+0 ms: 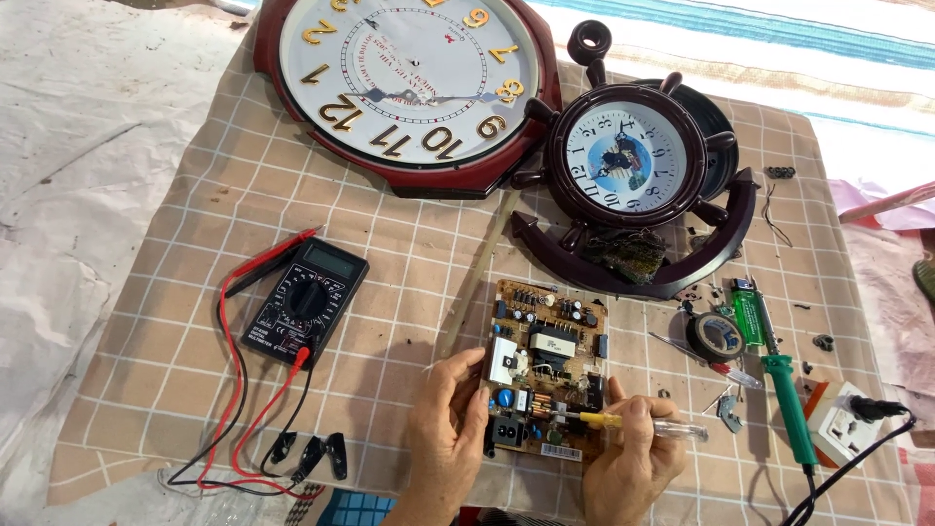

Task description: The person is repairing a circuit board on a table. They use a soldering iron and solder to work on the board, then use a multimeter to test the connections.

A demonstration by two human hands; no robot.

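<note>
A tan circuit board [550, 365] crowded with components lies on a checked cloth [195, 321]. My left hand [446, 429] grips its left edge, thumb and fingers resting on the board near the white block. My right hand [631, 458] is closed around a small screwdriver [633, 422] with a yellow and clear handle. Its tip touches the lower part of the board.
A black multimeter [307, 302] with red and black leads lies to the left. Two wall clocks [409, 83] [623, 161] rest at the back. A green soldering iron [779, 385], tape roll [719, 336], green lighter [748, 312] and white power socket [842, 421] sit at the right.
</note>
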